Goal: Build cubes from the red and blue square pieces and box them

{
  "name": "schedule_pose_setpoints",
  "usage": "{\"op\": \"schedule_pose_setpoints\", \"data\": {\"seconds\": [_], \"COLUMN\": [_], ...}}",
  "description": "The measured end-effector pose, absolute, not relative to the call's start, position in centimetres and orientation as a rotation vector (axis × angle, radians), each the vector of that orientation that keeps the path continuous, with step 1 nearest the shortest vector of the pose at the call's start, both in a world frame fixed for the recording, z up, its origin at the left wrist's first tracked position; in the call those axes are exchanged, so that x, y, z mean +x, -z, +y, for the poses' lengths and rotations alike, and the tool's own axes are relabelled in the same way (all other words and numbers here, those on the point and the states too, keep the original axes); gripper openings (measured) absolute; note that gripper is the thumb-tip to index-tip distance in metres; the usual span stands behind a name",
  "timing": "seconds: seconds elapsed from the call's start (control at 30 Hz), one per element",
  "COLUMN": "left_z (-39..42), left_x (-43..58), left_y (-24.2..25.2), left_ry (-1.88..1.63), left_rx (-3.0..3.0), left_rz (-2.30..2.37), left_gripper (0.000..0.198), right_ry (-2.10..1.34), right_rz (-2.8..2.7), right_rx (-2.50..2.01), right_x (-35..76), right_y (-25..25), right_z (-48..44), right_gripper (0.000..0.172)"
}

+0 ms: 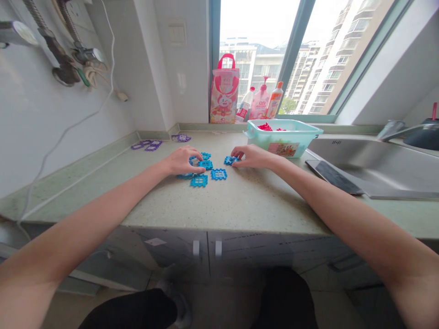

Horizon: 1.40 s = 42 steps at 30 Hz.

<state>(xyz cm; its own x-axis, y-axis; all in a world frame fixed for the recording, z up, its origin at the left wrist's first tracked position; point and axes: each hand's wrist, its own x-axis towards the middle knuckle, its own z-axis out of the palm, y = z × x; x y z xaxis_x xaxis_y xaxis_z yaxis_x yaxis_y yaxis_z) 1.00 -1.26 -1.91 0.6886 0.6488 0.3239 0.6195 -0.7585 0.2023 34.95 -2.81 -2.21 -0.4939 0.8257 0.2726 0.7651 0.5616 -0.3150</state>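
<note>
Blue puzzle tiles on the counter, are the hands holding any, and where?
Right hand pinches one blue tile by its right edge; left hand covers others, hold unclear.

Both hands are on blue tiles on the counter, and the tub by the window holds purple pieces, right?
Not quite. The head view shows both hands, left hand and right hand, on blue tiles, but the tub holds red pieces. The purple pieces lie on the counter.
</note>
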Motion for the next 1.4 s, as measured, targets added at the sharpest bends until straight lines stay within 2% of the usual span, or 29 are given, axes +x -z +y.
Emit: {"op": "schedule_pose_setpoints", "data": {"seconds": [0.33,0.5,0.67,0.93,1.13,1.33,1.4], "left_z": [-1.6,-0.7,-0.7,-0.2,-0.1,-0.1,0.0], "left_x": [2.1,-0.4,-3.0,-3.9,-4.2,-4.4,-4.5], "left_y": [2.1,-0.4,-2.3,-2.2,-2.0,-2.0,-2.0], "left_ry": [-0.614,-0.824,-0.598,-0.148,-0.112,-0.113,-0.108], "left_rx": [2.848,2.891,3.033,2.716,2.646,2.605,2.583], "left_rz": [1.051,1.199,1.268,1.356,1.440,1.499,1.500], "left_gripper": [0.060,0.051,0.041,0.031,0.036,0.039,0.044], "right_ry": [-0.077,-0.048,-0.029,-0.095,-0.064,-0.175,-0.209], "right_rz": [-2.294,-2.258,-2.269,-2.429,-2.477,-2.640,-2.645], "right_rx": [-1.122,-0.972,-0.926,-0.833,-0.827,-0.827,-0.862], "right_x": [33.0,30.5,29.0,29.1,30.3,31.0,30.7], "right_y": [2.5,2.8,3.6,3.9,2.1,1.1,1.1], "right_z": [-3.7,-4.6,-4.6,-5.0,-6.0,-6.8,-6.9], "right_gripper": [0.031,0.031,0.033,0.029,0.025,0.036,0.034]}}
